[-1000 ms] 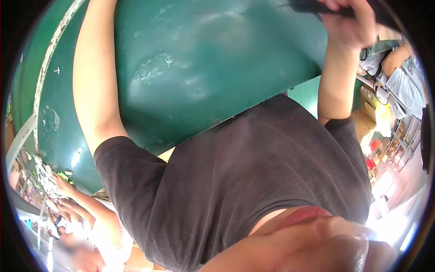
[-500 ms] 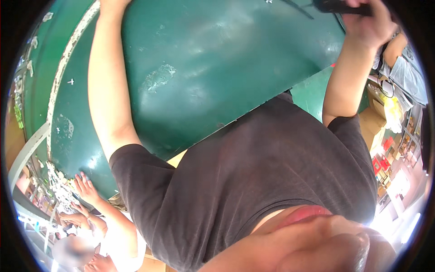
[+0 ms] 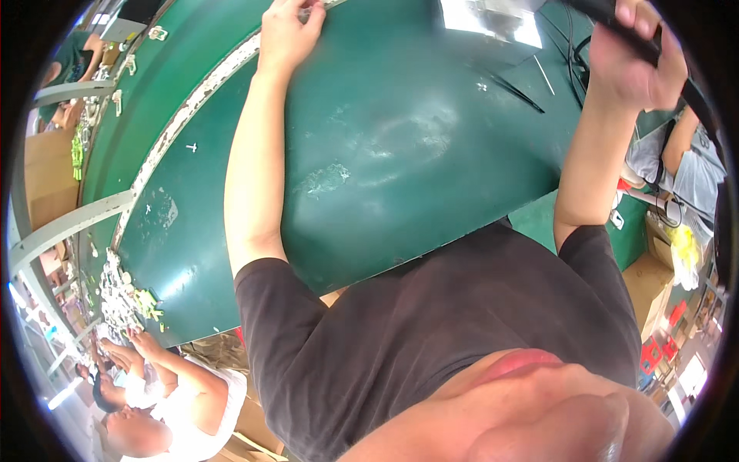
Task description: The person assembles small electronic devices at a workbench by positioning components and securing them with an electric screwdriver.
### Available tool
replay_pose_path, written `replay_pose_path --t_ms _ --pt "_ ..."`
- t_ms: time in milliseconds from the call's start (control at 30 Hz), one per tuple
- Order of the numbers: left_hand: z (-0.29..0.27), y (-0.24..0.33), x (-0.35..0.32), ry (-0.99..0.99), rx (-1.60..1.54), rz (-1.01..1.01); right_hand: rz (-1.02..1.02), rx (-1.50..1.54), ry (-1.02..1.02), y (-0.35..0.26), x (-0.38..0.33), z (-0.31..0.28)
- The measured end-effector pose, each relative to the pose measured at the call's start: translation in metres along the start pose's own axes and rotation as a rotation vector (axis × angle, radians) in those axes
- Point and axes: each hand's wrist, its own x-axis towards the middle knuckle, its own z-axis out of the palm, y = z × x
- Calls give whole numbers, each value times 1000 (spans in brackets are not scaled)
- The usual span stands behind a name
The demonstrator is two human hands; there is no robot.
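Note:
My left hand [image 3: 289, 38] is at the far edge of the green tabletop [image 3: 385, 208], near the chipped white rim. Its thumb curls in toward the fingers, and what lies between them is too small to make out. My right hand [image 3: 635, 65], raised at the far right, is wrapped round a long black handle-like thing [image 3: 604, 17], partly cut off by the picture's edge. Beyond the middle of the table stands a shiny silver box-like thing [image 3: 493, 23]. Black tweezers [image 3: 517, 92] lie in front of it, close to a thin white stick [image 3: 544, 75].
A green conveyor belt [image 3: 165, 73] runs behind the rim [image 3: 192, 100]. Small white parts [image 3: 119, 296] pile up at the left end, by a co-worker's hand [image 3: 146, 344]. Black cables [image 3: 571, 54] hang at the right. Cardboard boxes [image 3: 647, 289] stand beside me.
The view has shifted, so the table and both arms sit lower and farther right. The silver box has come into view. My right hand still grips the black thing.

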Motion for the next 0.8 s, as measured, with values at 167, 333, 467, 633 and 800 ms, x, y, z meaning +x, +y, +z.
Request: replay_pose_path --t_ms 167,333,467,633,800 --pt "6 -8 4 -49 50 61 667 103 -156 7 -43 27" --pt "9 -17 3 -2 95 98 776 -8 -426 34 -79 39" --pt "10 -21 4 -13 62 83 517 -1 -450 50 -99 39" --pt "12 -22 6 -27 93 99 524 215 -376 59 -118 38" --pt "11 -19 6 -39 90 79 580 245 -342 63 -122 34"
